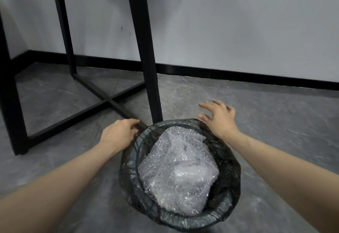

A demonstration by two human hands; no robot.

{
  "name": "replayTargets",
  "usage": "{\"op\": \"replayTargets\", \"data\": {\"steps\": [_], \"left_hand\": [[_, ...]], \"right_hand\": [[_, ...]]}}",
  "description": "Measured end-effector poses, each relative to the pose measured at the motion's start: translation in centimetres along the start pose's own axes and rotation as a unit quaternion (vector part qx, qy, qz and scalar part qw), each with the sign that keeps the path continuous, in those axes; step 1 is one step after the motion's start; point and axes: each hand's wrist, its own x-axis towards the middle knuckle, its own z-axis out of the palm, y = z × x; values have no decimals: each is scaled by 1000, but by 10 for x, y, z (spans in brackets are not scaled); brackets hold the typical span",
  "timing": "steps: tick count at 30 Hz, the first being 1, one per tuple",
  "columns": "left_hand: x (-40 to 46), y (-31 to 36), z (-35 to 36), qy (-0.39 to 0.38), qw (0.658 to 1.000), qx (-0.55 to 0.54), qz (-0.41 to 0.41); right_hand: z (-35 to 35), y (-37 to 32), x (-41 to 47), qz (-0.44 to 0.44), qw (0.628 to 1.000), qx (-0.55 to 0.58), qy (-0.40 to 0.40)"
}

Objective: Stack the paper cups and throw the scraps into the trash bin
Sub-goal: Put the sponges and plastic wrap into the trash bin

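Trash bin (183,220) sits on the grey floor (275,122) by a black table leg (146,49), black liner stuffed with bubble wrap (178,174). Left hand (117,133) pinches the liner's far-left rim; right hand (218,117) hovers past the far-right rim, fingers spread, holding nothing.

One trash bin (180,220) with one black liner bag (227,168). One wad of bubble wrap (178,172) inside it (single crumpled piece, as far as visible). Two bare hands: left hand (118,134), right hand (219,117). Three black table legs (146,49) in view, two floor crossbars (95,89).
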Motion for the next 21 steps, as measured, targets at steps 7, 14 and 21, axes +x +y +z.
{"op": "replayTargets", "data": {"steps": [7, 14, 21], "left_hand": [[-22, 44, -25, 65, 977, -64, 192], [-31, 42, -1, -82, 966, 92, 229], [-44, 57, -23, -39, 974, 91, 201]], "right_hand": [[-9, 4, -41, -114, 991, -13, -66], [-2, 19, -66, -40, 979, -81, -185], [-33, 15, -82, -35, 987, -51, -149]]}}
